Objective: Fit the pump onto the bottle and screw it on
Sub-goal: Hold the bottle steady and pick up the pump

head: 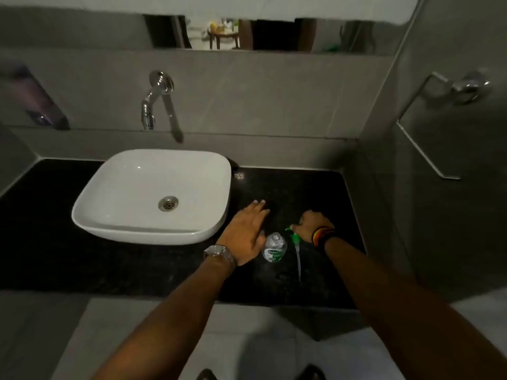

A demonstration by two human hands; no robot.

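A small clear bottle (275, 247) with a green and white label stands on the black counter (307, 193), its neck bare. My left hand (245, 231) lies flat just left of the bottle, fingers stretched out, holding nothing. A green pump (295, 238) with a long clear dip tube lies on the counter to the right of the bottle. My right hand (312, 223) is curled over the pump's green head and grips it; the tube points toward me.
A white basin (90, 215) sits on the counter to the left, under a chrome wall tap (153, 102). Grey tiled walls close in behind and on the right, where a chrome towel ring (466, 86) hangs. The counter's front edge is near.
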